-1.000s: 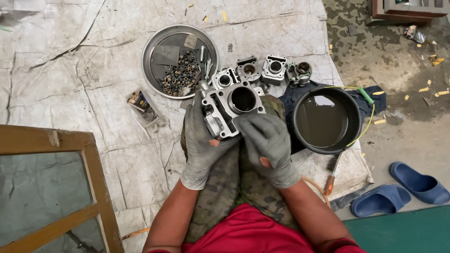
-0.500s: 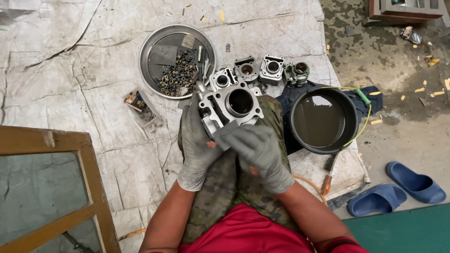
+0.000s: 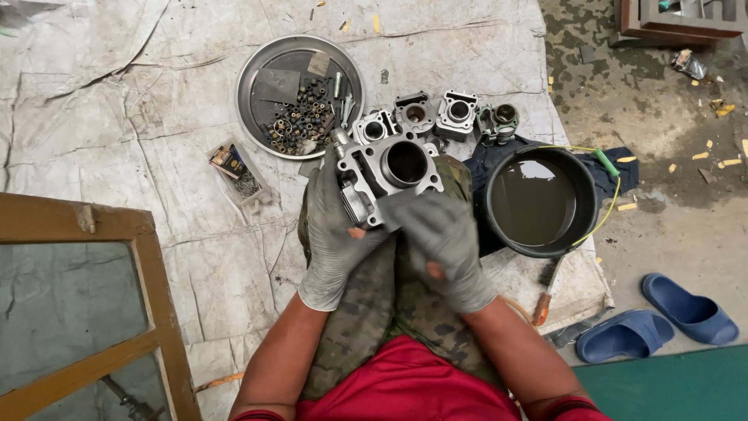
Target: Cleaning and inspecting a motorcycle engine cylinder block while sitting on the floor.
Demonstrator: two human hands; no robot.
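— Fingers [image 3: 336,204] of the gloved left hand [image 3: 333,234] wrap round the side of the engine cylinder block [image 3: 387,178], gripping it at mid-frame above the lap; do you see the other?

— Yes; the gloved right hand [image 3: 442,243] closes on the block's lower edge from the right, so both hands grip it, bore facing up.

— And just past it?

— Four more grey cylinder parts [image 3: 433,114] sit in a row on the pale tarp [image 3: 117,117]; right of centre stands a black basin of murky liquid [image 3: 541,199] on a dark cloth.

— Farther up?

— A round metal tray [image 3: 257,66] of bolts and small parts, upper centre; blue sandals [image 3: 658,323] lie at the lower right.
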